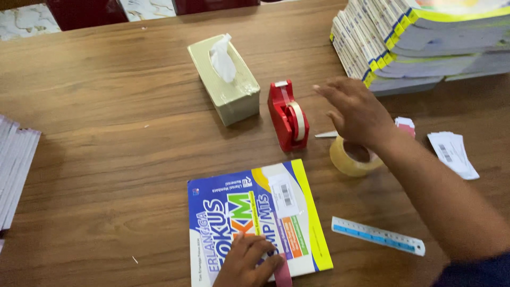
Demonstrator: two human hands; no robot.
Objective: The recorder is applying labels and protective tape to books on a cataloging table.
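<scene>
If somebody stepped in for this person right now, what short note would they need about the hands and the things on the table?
Left hand: pressed flat on the blue and yellow book, holding nothing; a dark red strip lies by its fingers.
Right hand: open, hovering empty above the clear tape roll, near the red tape dispenser.
Done: a white barcode label sits on the cover.
Left: both tapes untouched.
Nearby: ruler, spare labels, book stack, tissue box.

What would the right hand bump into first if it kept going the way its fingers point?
Probably the red tape dispenser. The right hand hovers above the tape roll, fingers pointing left toward the dispenser. Its height above the table is unclear, so it might pass over it.
</scene>
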